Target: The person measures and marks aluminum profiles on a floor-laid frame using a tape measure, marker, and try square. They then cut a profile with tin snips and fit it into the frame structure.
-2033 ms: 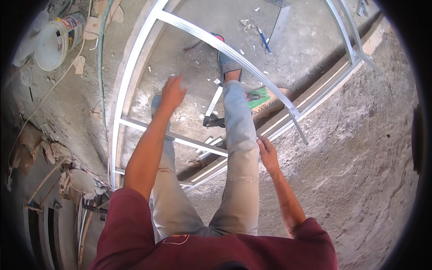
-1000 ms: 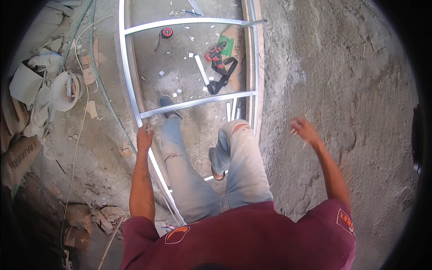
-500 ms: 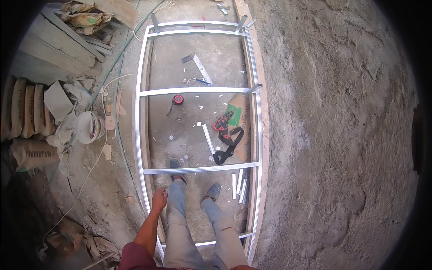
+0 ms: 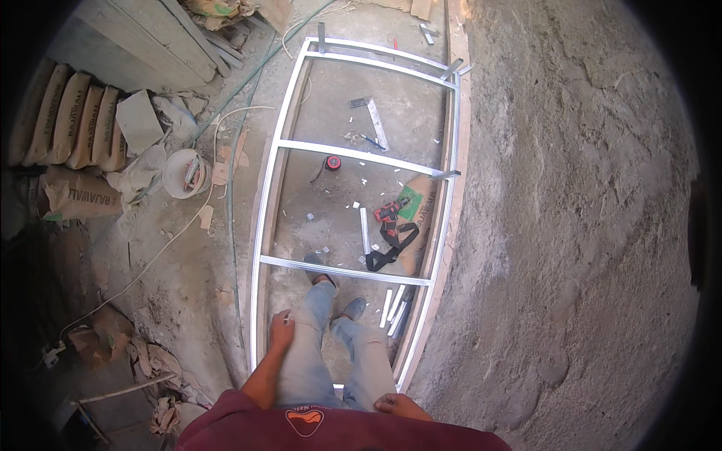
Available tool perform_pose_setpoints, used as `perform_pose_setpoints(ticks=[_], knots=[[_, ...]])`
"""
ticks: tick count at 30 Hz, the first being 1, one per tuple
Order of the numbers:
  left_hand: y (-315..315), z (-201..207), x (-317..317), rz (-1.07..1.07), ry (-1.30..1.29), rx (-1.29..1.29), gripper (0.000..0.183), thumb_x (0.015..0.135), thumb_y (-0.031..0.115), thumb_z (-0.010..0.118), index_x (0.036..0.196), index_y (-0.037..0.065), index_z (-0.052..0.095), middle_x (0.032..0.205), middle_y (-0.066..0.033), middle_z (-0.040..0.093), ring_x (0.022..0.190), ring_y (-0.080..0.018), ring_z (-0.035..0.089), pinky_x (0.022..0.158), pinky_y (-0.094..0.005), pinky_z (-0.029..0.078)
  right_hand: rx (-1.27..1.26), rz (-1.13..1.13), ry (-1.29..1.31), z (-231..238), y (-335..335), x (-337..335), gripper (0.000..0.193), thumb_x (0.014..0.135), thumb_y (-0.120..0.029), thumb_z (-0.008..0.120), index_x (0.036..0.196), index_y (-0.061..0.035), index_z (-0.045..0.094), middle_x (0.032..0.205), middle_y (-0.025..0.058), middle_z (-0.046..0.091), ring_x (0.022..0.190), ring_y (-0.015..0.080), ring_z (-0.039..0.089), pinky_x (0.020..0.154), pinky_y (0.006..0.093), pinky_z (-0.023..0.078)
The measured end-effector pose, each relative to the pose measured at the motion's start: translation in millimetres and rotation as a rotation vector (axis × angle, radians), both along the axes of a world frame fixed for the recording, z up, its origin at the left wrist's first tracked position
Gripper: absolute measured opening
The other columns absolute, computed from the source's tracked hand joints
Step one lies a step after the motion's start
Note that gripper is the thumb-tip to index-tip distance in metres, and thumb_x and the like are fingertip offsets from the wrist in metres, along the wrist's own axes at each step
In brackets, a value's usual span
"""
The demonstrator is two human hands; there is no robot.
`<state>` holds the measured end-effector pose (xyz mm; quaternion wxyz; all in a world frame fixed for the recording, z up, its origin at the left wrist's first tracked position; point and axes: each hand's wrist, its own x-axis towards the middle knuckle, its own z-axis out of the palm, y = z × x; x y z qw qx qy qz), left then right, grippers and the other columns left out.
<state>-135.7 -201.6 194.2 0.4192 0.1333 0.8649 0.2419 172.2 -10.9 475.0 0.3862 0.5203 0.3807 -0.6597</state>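
Observation:
I stand inside a long silver metal channel frame (image 4: 263, 233) on the floor, behind its crossbar (image 4: 346, 270). My left hand (image 4: 282, 329) hangs beside my left thigh with its fingers curled; anything within them is too small to make out. Lower right, my right hand (image 4: 402, 406) is at my right thigh, fingers bent and partly hidden. Within the frame lie a red-and-black cordless drill (image 4: 387, 211) by a black strap (image 4: 380, 261), a red tape measure (image 4: 332, 162), a try square (image 4: 377, 124), a blue pen-like stick (image 4: 372, 142) and metal offcuts (image 4: 386, 306).
Left of the frame run a green hose (image 4: 235, 98) and a pale cable (image 4: 162, 246). A white bucket (image 4: 171, 182) holds debris near stacked brown sacks (image 4: 69, 120) and leaning boards (image 4: 131, 41). Rough grey wall (image 4: 564, 225) borders the right side.
My view has shifted and turned, so the frame now appears tilted and further right. My right hand and shirt front have come into view; my left hand stays low beside my leg.

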Motion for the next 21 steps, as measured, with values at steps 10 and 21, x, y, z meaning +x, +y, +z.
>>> perform_pose_setpoints(ticks=[10, 21], knots=[[-72, 58, -113, 0.288, 0.008, -0.091, 0.039, 0.090, 0.021, 0.063, 0.123, 0.001, 0.065, 0.116, -0.0223, 0.069, 0.110, -0.0342, 0.066, 0.096, -0.0408, 0.050, 0.732, -0.465, 0.087, -69, 154, -82, 0.026, 0.100, -0.020, 0.060, 0.115, 0.0010, 0.062, 0.083, 0.0076, 0.066, 0.066, 0.0150, 0.063, 0.063, 0.0273, 0.054], [12, 87, -188, 0.175, 0.107, -0.109, 0.042, 0.091, 0.022, 0.063, 0.128, 0.002, 0.064, 0.114, -0.0199, 0.070, 0.106, -0.0299, 0.067, 0.095, -0.0370, 0.050, 0.874, -0.455, 0.200, -42, 239, -178, 0.027, 0.099, -0.016, 0.061, 0.117, 0.0032, 0.063, 0.084, 0.0081, 0.067, 0.068, 0.0138, 0.064, 0.064, 0.0272, 0.054]])
